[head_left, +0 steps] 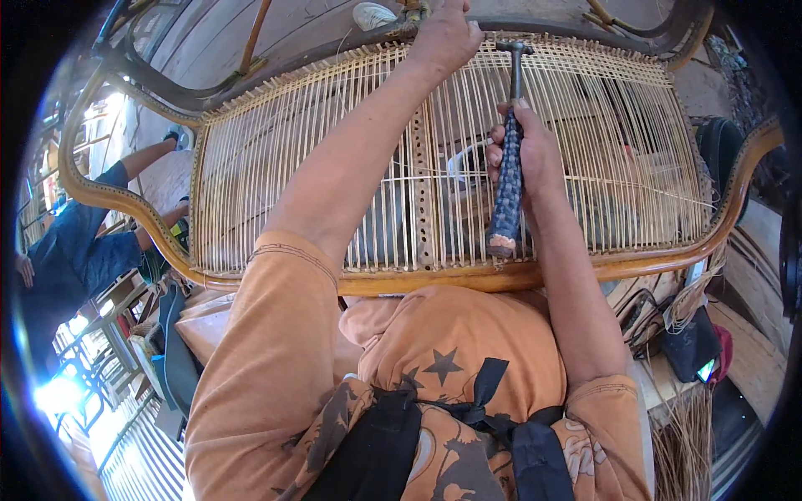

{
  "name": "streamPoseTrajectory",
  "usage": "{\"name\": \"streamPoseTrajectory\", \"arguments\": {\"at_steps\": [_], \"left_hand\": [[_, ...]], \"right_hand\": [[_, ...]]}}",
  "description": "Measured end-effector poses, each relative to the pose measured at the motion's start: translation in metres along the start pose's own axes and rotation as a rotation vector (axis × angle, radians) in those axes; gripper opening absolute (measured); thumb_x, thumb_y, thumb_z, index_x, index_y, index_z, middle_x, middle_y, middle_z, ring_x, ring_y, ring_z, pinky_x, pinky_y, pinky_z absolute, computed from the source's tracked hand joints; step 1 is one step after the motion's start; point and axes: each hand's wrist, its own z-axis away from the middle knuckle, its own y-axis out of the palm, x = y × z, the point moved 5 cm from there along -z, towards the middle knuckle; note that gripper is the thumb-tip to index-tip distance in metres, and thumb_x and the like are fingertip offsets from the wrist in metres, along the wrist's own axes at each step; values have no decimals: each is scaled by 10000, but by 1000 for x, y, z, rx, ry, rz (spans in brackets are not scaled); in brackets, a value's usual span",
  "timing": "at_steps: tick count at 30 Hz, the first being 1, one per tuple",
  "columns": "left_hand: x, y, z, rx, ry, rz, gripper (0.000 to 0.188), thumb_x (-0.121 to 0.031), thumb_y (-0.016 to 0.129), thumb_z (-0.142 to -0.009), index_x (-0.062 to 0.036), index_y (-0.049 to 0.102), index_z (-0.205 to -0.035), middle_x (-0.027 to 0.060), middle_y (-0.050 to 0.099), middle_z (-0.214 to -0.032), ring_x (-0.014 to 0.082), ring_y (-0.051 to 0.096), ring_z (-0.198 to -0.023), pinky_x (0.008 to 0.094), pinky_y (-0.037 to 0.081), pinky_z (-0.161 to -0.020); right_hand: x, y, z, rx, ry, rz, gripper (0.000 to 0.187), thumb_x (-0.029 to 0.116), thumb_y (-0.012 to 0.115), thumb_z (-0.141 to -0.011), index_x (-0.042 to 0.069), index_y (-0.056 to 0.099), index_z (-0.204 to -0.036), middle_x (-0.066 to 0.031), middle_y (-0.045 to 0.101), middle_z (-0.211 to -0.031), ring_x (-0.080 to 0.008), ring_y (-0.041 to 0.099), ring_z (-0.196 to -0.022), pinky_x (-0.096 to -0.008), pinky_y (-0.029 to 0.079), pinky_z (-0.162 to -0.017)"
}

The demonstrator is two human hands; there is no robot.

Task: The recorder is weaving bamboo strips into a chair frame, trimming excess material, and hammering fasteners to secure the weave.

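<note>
My right hand (530, 154) is wrapped round a hammer (507, 196) with a dark metal head and a blue woven-pattern grip. Its head points away from me, above the cane strands near the far rail. My left hand (447, 40) reaches across to the far rail of a wooden frame. Its fingers look curled, but what they hold, if anything, is hidden at the picture's upper edge. Between the rails, many pale cane strands (317, 167) run from near to far. A band of cross-weaving (593, 60) shows at the far right.
The curved near rail (468, 277) lies against my body. A central bar with holes (421, 184) spans the frame. Loose cane bundles (681, 434) hang at the lower right, by a dark pouch (692, 342). At the left, another person in dark clothes (79, 242) is close by.
</note>
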Motion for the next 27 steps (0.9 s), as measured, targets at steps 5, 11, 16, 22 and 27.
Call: {"name": "streamPoseTrajectory", "arguments": {"at_steps": [5, 11, 16, 22, 27], "left_hand": [[-3, 3, 2, 4, 88, 8, 280, -110, 519, -822, 38, 487, -1057, 300, 546, -986, 453, 558, -912, 482, 458, -807], [-9, -8, 1, 24, 73, -17, 272, -116, 519, -829, 37, 487, -1052, 294, 550, -981, 445, 558, -913, 467, 460, -813], [-5, -23, -14, -1, -90, 48, 249, -137, 540, -827, 21, 509, -1017, 265, 567, -959, 420, 564, -899, 455, 460, -793], [-9, -12, -6, 5, -16, -18, 242, -122, 556, -810, 16, 515, -1004, 245, 569, -920, 406, 570, -887, 444, 462, -785], [-2, 3, 4, 33, 16, -5, 270, -119, 558, -813, 22, 498, -1035, 270, 545, -980, 431, 556, -935, 472, 458, -809]], "right_hand": [[-7, 5, 2, 93, 98, 23, 262, 343, 435, -943, 93, 495, -893, -21, 516, -643, -133, 512, -458, -279, 415, -386], [-3, 4, 2, 45, 27, 15, 263, 331, 444, -945, 78, 515, -928, -32, 520, -625, -142, 517, -447, -293, 411, -367], [8, -2, -1, -16, -41, 47, 261, 319, 460, -943, 63, 508, -968, -32, 527, -627, -139, 505, -424, -283, 404, -364], [10, -10, -1, -16, -31, 15, 255, 315, 476, -937, 63, 503, -956, -47, 525, -639, -148, 506, -432, -276, 403, -377], [3, -4, 2, -13, -56, 6, 257, 315, 456, -945, 64, 498, -972, -31, 521, -644, -129, 507, -457, -265, 416, -387]]}}
